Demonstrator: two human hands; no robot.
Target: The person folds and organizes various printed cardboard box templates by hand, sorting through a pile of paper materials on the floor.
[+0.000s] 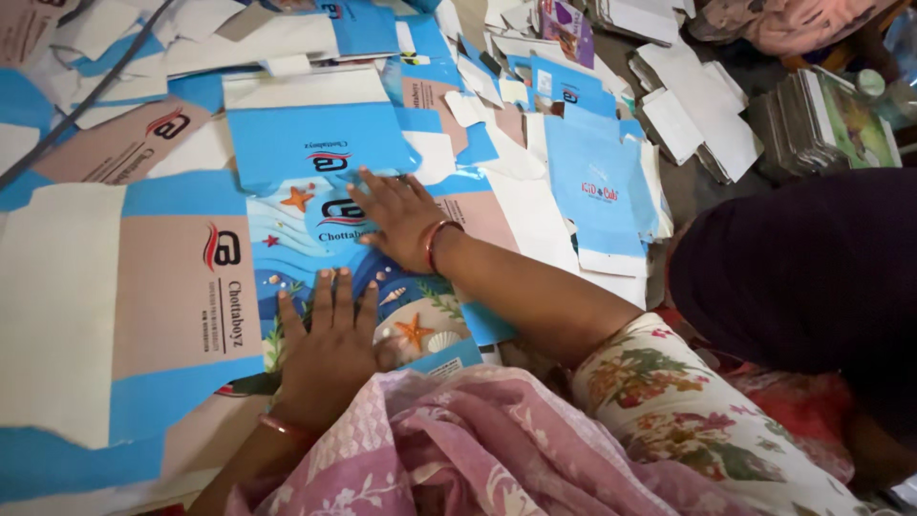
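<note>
A flat, unfolded cardboard box blank (306, 229), blue and beige with starfish and shell pictures, lies in front of me. My left hand (330, 349) presses flat on its near part, fingers spread, a bangle at the wrist. My right hand (401, 218) lies palm down on the blank's upper middle, fingers spread, with red bangles on the wrist. Neither hand grips anything. A pink patterned cloth (478, 449) covers my lap below the hands.
Many more flat box blanks (592, 182) in blue, white and beige cover the surface all around. A stack of printed sheets (831, 124) stands at the upper right. A dark cable (86, 100) crosses the upper left. A dark garment (802, 268) fills the right side.
</note>
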